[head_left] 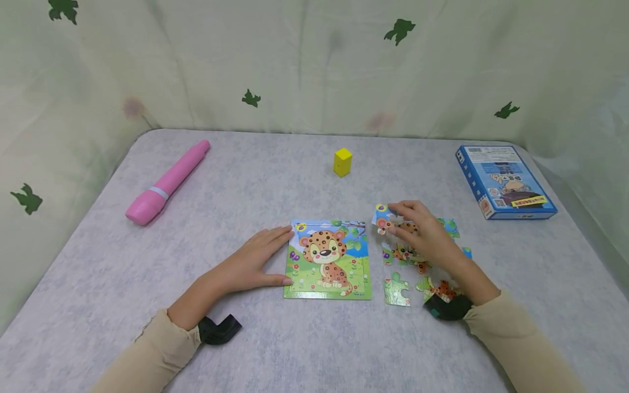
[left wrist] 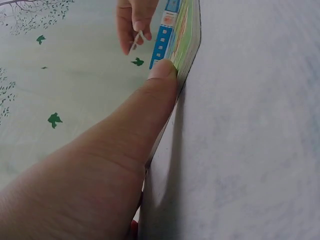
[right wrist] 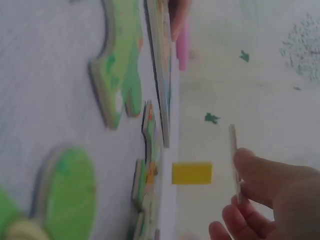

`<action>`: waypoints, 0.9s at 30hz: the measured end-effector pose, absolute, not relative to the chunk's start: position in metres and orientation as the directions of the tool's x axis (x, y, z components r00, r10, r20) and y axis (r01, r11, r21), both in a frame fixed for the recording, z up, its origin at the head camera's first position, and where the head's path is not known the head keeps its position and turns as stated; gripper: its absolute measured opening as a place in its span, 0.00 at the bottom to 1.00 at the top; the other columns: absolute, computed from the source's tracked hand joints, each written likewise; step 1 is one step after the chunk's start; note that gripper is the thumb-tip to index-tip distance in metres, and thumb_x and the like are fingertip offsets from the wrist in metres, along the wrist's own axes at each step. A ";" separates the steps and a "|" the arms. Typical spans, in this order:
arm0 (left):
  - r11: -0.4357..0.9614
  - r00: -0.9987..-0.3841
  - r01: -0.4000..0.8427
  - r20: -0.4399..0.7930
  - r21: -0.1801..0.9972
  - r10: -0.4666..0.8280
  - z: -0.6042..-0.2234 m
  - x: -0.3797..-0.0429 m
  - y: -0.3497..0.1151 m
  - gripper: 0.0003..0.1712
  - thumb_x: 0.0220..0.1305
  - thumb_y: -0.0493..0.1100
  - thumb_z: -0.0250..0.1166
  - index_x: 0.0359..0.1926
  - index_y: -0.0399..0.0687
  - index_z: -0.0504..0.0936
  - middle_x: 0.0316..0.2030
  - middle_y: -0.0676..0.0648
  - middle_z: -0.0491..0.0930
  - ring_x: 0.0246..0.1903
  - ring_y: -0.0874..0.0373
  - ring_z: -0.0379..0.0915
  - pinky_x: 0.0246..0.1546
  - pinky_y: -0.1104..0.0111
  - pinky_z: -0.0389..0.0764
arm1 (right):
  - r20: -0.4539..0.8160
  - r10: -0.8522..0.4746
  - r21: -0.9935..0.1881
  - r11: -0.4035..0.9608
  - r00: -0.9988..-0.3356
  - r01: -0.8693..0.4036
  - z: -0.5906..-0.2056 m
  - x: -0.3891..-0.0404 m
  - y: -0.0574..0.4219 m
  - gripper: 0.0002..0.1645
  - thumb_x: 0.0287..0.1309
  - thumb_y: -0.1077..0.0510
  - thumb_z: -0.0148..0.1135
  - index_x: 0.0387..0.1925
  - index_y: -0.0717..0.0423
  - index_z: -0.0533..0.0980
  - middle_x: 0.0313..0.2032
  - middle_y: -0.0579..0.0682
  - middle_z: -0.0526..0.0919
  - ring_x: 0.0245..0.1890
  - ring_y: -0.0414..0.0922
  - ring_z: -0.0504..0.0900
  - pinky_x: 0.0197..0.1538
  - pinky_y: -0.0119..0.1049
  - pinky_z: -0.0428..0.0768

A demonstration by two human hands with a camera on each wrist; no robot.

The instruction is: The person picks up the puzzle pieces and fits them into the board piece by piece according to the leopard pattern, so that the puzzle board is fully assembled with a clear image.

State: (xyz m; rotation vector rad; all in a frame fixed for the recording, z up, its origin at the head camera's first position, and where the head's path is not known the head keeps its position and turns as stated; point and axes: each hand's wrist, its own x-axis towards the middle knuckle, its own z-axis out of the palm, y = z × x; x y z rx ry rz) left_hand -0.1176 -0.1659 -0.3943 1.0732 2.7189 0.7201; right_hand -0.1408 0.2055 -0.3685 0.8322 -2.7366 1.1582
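A square leopard puzzle board [head_left: 326, 262] lies flat on the table. My left hand [head_left: 250, 262] rests along its left edge, fingers stretched out and thumb at the lower left corner. Just right of the board, my right hand [head_left: 427, 232] pinches a puzzle piece [head_left: 379, 214] between thumb and fingers. That piece shows a yellow spot, blue sky and a leopard ear; the right wrist view has it edge-on, held above the tabletop. Several loose puzzle pieces [head_left: 395, 292] lie under and around the right hand, partly hidden by it.
A pink flashlight-shaped object [head_left: 167, 183] lies at the back left. The yellow block [head_left: 342, 162] stands behind the board. At the back right is a blue box [head_left: 508, 183]. Pale curtain [head_left: 314, 60] with green bird shapes hangs behind the table.
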 end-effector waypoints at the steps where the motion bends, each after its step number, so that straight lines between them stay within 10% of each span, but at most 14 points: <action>1: 0.632 -0.738 0.611 0.055 0.477 0.672 -0.394 -0.118 -0.166 0.55 0.48 0.70 0.59 0.68 0.42 0.51 0.67 0.46 0.48 0.65 0.50 0.42 0.63 0.57 0.42 | 0.262 -0.460 -0.652 0.564 -0.848 -0.507 -0.365 -0.139 0.201 0.28 0.58 0.61 0.57 0.59 0.64 0.65 0.52 0.57 0.64 0.49 0.52 0.69 0.46 0.46 0.73; 27: 0.639 -0.735 0.620 0.053 0.455 0.676 -0.388 -0.117 -0.165 0.54 0.49 0.70 0.58 0.67 0.42 0.54 0.67 0.46 0.50 0.65 0.52 0.43 0.62 0.58 0.44 | 0.048 -0.623 -0.558 0.631 -0.781 -0.539 -0.371 -0.134 0.091 0.27 0.54 0.54 0.62 0.55 0.58 0.71 0.48 0.53 0.71 0.39 0.43 0.70 0.42 0.36 0.70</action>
